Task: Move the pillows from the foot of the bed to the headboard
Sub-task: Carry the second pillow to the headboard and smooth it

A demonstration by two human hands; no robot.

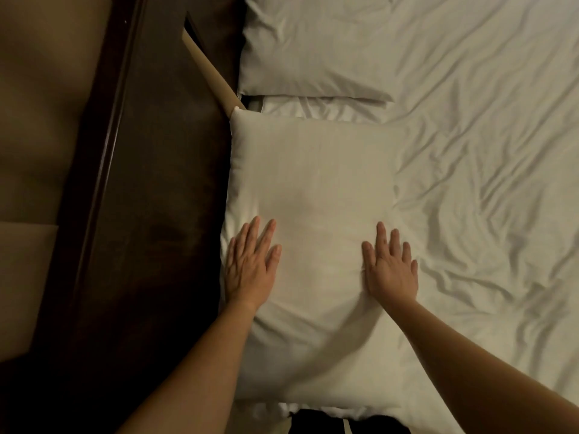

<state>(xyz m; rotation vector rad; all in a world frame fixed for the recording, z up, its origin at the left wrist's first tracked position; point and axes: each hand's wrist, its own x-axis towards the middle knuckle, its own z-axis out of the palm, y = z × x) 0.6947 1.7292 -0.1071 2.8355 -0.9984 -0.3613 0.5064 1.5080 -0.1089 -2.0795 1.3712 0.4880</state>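
Note:
A white pillow (313, 189) lies flat on the bed, its left edge against the dark wooden headboard (150, 198). My left hand (250, 264) rests palm down on the pillow's left side, fingers spread. On its right side my right hand (391, 267) also lies flat with fingers apart. Neither hand grips the fabric. A second white pillow (313, 48) lies further away at the top, also beside the headboard, with another pillow's edge (322, 106) showing under it.
Wrinkled white sheet (485, 183) covers the bed to the right. A beige wall (34, 120) runs behind the headboard on the left. A beige strip (210, 73) slants between headboard and mattress. My dark clothing (322, 422) shows at the bottom edge.

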